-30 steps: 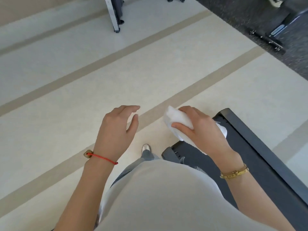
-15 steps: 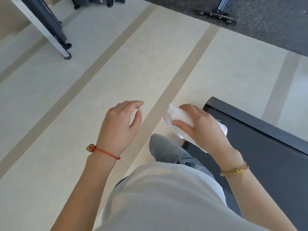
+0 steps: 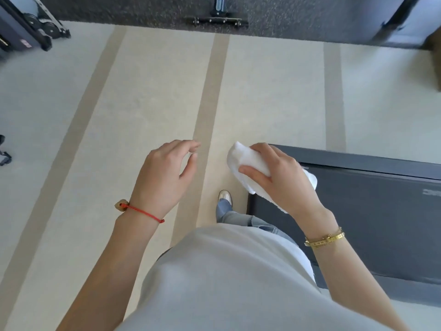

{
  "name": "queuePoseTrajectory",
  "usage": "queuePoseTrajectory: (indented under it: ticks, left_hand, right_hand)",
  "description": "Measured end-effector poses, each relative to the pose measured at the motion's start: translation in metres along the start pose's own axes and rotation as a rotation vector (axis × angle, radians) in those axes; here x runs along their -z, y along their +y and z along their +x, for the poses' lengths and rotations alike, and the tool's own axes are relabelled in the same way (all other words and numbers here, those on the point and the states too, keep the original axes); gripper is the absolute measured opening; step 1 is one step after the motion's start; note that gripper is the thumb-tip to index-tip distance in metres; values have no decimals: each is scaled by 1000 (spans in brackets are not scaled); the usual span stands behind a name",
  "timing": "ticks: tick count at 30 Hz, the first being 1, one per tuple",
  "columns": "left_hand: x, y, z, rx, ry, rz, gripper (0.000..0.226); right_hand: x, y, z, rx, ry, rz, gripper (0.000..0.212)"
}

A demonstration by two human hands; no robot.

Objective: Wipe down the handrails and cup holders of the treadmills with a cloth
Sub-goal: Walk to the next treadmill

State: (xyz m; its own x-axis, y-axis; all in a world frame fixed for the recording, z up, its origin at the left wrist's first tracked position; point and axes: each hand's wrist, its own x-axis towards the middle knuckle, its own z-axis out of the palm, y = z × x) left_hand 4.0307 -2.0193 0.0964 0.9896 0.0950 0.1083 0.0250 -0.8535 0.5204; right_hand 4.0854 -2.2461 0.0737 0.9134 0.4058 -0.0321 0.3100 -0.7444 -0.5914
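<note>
**Beside the treadmill, cloth ready, nothing wiped yet**

Down at about 4 o'clock sits the dark treadmill (image 3: 372, 211), and only its low flat deck shows. One second ago that deck ran slanted across the corner. Now it lies almost straight across, so the person has turned while walking. The stripes on the floor (image 3: 143, 103) have swung too, from slanted to pointing up at 12 o'clock.

The right hand (image 3: 284, 180) keeps its grip on the folded white cloth (image 3: 250, 161), with the thumb under and the fingers over the top. The cloth is in the air near the deck's corner, just right of middle. It touches no part of the machine.

The left hand (image 3: 167, 173) is at about 9 o'clock from the cloth. Its fingers are loosely bent and it holds nothing, same as before.

No handrail or cup holder shows. I think the person is still getting into place, so the wiping here has not started.
</note>
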Motion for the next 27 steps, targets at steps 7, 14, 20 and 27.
queuePoseTrajectory:
  ticks: [7,14,20,27]
  left_hand:
    - [-18,12,149,-166,-94,-41,23]
    - [-50,22,272,-356,-222,-105,23]
    - [-82,31,382,-503,-331,-127,23]
    - [-110,54,539,-718,-423,-114,22]
  right_hand:
    - [42,43,94,-171,160,29,45]
    - [59,76,150,-390,297,36,42]
    - [68,101,212,-561,406,43,44]
    - [98,133,315,-731,535,53,49]
